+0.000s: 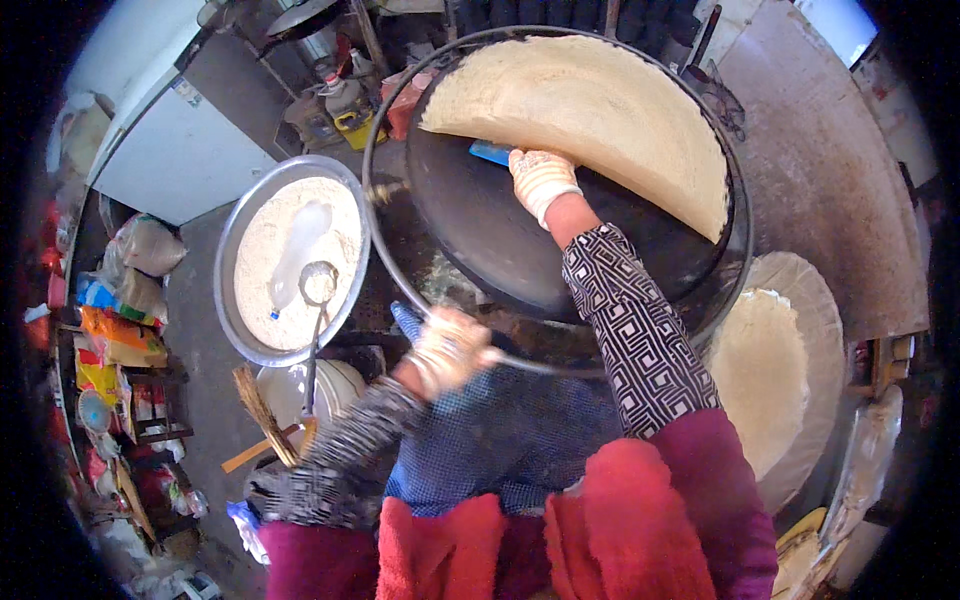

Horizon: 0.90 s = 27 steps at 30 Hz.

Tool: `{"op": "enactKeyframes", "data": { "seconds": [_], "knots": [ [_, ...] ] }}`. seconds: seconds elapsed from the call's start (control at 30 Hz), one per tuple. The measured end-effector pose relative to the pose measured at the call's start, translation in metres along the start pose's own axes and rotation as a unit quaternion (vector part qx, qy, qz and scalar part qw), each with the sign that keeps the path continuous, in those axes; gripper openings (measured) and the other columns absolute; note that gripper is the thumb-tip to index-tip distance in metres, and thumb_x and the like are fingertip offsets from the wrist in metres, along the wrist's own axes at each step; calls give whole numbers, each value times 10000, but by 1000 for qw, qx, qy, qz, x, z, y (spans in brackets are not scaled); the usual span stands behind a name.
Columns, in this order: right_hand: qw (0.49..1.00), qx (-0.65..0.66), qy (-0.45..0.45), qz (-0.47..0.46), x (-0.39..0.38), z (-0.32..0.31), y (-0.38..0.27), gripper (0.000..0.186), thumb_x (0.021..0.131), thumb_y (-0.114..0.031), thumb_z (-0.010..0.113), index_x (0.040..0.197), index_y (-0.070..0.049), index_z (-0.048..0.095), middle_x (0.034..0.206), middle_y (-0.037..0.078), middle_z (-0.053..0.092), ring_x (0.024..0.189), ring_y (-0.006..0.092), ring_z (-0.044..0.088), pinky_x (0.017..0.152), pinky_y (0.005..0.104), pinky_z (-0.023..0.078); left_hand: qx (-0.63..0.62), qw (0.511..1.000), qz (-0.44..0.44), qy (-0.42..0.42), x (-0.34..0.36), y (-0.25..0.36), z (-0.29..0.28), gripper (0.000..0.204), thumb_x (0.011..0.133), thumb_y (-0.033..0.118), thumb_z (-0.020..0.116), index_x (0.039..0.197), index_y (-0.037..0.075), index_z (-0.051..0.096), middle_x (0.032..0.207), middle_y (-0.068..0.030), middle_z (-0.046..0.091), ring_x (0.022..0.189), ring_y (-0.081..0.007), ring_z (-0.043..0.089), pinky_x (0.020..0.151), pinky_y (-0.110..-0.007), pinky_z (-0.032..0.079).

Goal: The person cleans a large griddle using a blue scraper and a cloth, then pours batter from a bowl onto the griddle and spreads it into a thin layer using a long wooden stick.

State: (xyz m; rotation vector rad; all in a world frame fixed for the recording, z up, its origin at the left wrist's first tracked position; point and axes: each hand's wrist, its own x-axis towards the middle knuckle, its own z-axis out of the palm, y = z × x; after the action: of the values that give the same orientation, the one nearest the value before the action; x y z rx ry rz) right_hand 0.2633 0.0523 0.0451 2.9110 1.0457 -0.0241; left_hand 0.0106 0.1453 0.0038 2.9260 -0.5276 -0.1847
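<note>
A large, thin, pale-tan pancake [580,100] lies over the far side of a round black griddle [490,220], its near edge almost straight. My right hand [543,183], in a whitish glove, is closed on a blue scraper [490,151] at that edge; part of the scraper is hidden behind the hand. My left hand [450,350], also gloved, is at the near-left rim of the metal ring [372,150] around the griddle. Motion smears its fingers, so its grip is unclear. A blue piece [405,320] shows just beyond it.
To the left stands a metal basin [228,270] of pale flour-like material, with a ladle [319,283] in it. Below are a white bucket [340,385] and a straw brush [262,410]. A round tray with pale flatbread [760,370] sits right, beside a brown board [820,180].
</note>
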Motion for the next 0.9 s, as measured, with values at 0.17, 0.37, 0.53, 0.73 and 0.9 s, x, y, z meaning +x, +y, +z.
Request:
{"op": "enactKeyframes", "data": {
  "seconds": [0.17, 0.37, 0.53, 0.73, 0.9],
  "knots": [
    [999, -46, 8, -27, 8, -14, -9, 293, 935, -132, 388, 1128, -38, 587, 1033, 153, 691, 970, 288, 675, 822, 408, 533, -104, 991, 60, 52, 33, 174, 54, 246, 792, 316, 621, 881, 92, 673, 997, -116, 640, 1031, -273, 569, 892, -473, 407],
    [999, -23, 13, 42, 19, 6, 15, 345, 956, -125, 342, 1161, -55, 610, 1071, 130, 691, 1011, 288, 664, 832, 419, 530, -158, 983, 9, -90, -32, 124, 17, 528, 815, 400, 642, 1248, 110, 555, 1286, -99, 530, 1269, -274, 411, 1044, -647, 176],
    [998, -44, -16, 51, 26, -5, 7, 375, 968, -160, 337, 1209, -43, 600, 1188, 138, 643, 1127, 303, 601, 916, 422, 486, -48, 994, -95, -12, -76, 82, 47, 597, 826, 472, 611, 1289, 103, 543, 1364, -120, 484, 1324, -372, 340, 1030, -719, 142],
    [931, 117, 320, 131, 20, 48, 76, 420, 970, -283, 381, 1309, -94, 542, 1363, 153, 511, 1274, 341, 445, 1074, 466, 323, -30, 994, -107, -3, -62, 86, 39, 581, 812, 463, 625, 1254, 90, 570, 1359, -125, 487, 1331, -370, 332, 1035, -720, 121],
    [962, 52, 240, 120, -65, 87, 160, 410, 937, -284, 438, 1296, -125, 558, 1362, 143, 512, 1282, 350, 433, 1071, 494, 318, -44, 991, -122, 22, -70, 74, 42, 563, 800, 451, 641, 1233, 97, 582, 1340, -119, 498, 1335, -366, 326, 1044, -704, 122]
  ]
}}
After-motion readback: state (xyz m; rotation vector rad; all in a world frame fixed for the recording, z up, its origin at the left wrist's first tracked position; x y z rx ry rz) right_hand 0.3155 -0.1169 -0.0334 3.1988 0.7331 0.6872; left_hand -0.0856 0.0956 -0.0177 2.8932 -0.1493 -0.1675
